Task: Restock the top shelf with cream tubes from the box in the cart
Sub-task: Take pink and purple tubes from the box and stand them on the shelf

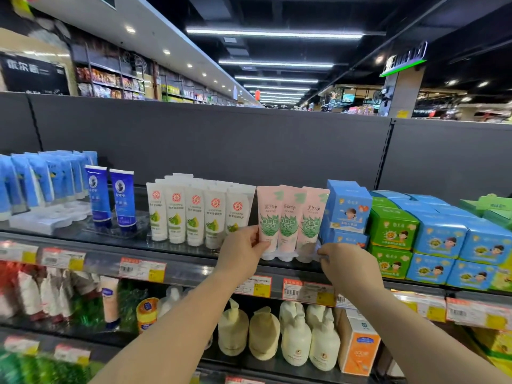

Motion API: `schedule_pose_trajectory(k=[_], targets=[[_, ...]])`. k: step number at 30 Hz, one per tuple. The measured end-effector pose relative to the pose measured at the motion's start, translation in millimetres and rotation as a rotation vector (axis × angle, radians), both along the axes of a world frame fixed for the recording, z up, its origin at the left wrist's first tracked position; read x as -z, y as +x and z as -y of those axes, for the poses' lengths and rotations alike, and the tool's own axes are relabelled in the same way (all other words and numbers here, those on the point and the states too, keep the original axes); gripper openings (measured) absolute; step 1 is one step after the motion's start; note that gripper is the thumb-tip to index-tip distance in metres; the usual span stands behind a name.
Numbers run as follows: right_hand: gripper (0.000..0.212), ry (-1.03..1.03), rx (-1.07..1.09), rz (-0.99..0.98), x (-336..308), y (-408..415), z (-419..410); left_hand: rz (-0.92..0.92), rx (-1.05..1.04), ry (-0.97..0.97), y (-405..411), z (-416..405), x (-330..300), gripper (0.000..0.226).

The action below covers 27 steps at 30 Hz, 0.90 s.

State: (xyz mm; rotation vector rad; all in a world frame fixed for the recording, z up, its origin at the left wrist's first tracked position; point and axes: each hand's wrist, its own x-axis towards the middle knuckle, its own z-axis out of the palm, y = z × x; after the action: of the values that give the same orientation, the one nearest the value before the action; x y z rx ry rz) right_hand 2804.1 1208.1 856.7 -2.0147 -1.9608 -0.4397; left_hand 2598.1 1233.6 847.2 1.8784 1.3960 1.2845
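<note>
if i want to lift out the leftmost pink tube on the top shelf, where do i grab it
Take the leftmost pink tube by its flat upper body, coming from the front. It stands cap-down in a clear tray, packed beside its neighbours, so only the front face and top are free.

1. The three pink tubes [288, 217] in front of you carry the brand 美加净 in dark characters, with smaller Latin lettering below too small to read.
2. The white tubes [195, 214] to their left bear a round red emblem; the line of characters under it is too blurred to make out.
3. At upper left, a black wall sign [33, 70] shows large pale characters, not clearly legible.
4. The red-and-yellow price tags [307, 293] along the shelf edge show barcodes; their figures cannot be read.
</note>
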Motion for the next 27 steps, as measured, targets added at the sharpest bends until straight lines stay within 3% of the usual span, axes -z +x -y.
schedule_pose_trajectory(k=[6, 11, 20, 23, 27], targets=[[0.024, 0.023, -0.047, -0.020, -1, 4, -1, -0.100, -0.004, -0.017, 6, -3, -3, 0.027], [0.027, 0.038, -0.081, -0.015, -1, 6, 0, 0.009, -0.119, 0.044, 16, -1, 3, 0.027], [0.026, 0.008, -0.061, -0.055, 0, 4, 5, -0.070, -0.133, 0.059, 20, -2, 1, 0.020], [0.027, 0.016, -0.089, -0.165, -13, 3, 11, -0.037, -0.132, 0.063, 19, 1, 1, 0.027], [0.030, 0.242, -0.222, -0.408, -54, -3, 10, -0.046, -0.249, 0.191, 17, 9, -12, 0.042]])
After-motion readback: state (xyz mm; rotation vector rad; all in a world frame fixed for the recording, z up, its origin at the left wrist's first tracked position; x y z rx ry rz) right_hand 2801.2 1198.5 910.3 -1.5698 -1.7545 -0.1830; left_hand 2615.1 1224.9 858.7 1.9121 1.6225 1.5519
